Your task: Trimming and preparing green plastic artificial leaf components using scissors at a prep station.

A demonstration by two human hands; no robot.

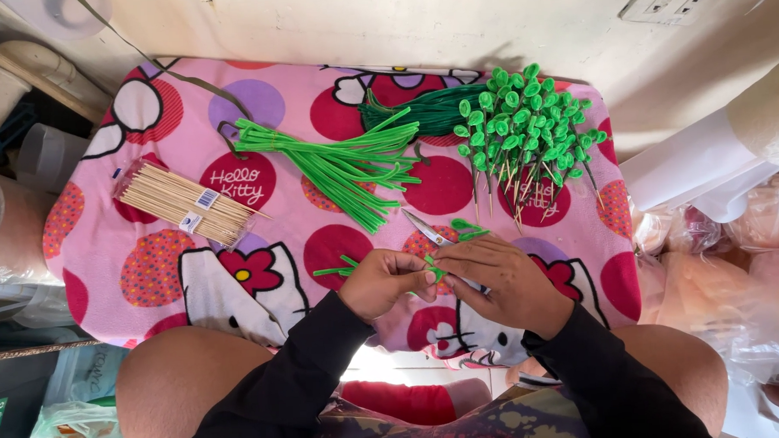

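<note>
Both hands met right at the near edge of the pink cartoon cloth [150,270], just below the scissors [437,233]. The left hand [383,281] was curled nearly closed, thumb and fingertips pinching one end of a short green pipe cleaner [433,269]. The right hand [506,284] was closed round the other end, fingers folded over so most of the piece was hidden.

Past the scissors, toward the wall, lay a loose pile of straight green pipe cleaners [344,160], and right of that a heap of finished sticks with green loops on top [524,124]. A bundle of bare wooden skewers [182,205] sat way off to the left of the scissors.

Looked like a bend or twist was being made. Doing it well probably meant keeping the pinch tight near the bend so the loop came out small and even like the finished ones, and not letting the fuzzy wire spring back.
</note>
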